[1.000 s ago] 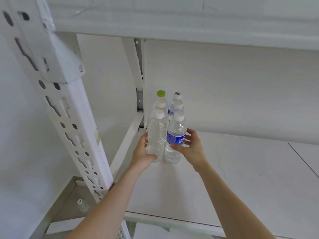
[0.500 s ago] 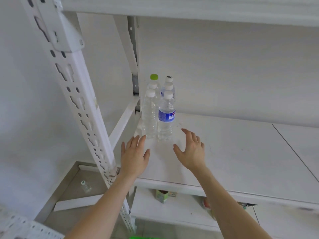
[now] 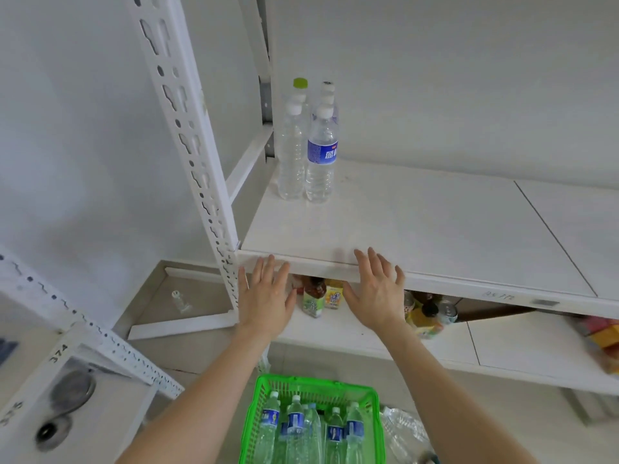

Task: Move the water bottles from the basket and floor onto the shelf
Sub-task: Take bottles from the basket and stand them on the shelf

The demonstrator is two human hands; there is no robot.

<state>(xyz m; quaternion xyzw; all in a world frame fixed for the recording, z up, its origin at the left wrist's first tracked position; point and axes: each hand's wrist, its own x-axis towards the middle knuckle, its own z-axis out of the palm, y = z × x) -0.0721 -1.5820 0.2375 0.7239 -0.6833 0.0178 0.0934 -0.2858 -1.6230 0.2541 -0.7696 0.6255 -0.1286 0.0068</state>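
The left hand (image 3: 266, 298) and right hand (image 3: 376, 289), both empty with fingers straight and spread, have drawn back from over the shelf (image 3: 435, 229) to its front edge. The shelved bottles (image 3: 321, 155) stand upright in its back left corner, as before, well apart from the hands. Newly in view below the forearms, the green basket (image 3: 315, 383) holds the basket bottles (image 3: 294, 426), with clear floor bottles (image 3: 402, 430) just beside its right wall.
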